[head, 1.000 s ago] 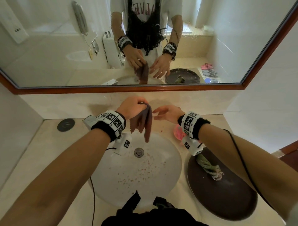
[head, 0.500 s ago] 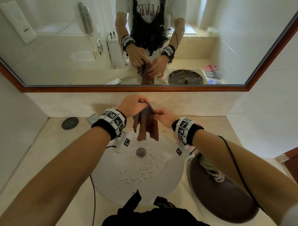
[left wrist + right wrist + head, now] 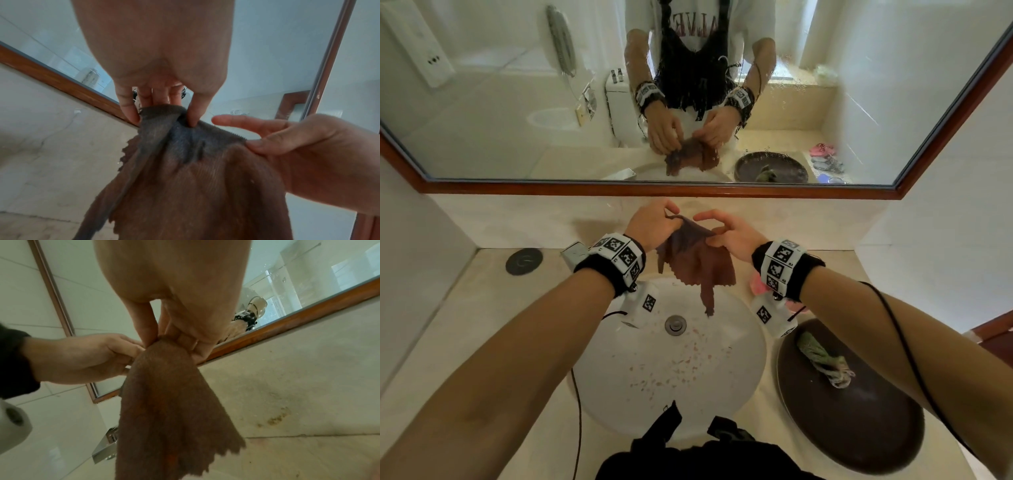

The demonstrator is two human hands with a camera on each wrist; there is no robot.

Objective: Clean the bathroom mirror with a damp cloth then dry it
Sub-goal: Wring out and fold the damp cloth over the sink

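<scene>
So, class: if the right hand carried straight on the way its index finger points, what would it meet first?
The right hand holds the brown cloth, its index finger pointing left. Straight on, it would probably meet the left hand first; the depth between them is unclear.

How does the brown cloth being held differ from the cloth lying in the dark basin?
The brown cloth is pinched by the left hand and right hand, hanging spread above the white sink; the greenish cloth lies untouched in the dark basin. The brown cloth is plain and opened out; the greenish cloth is twisted into a roll. Both are small rags.
</scene>
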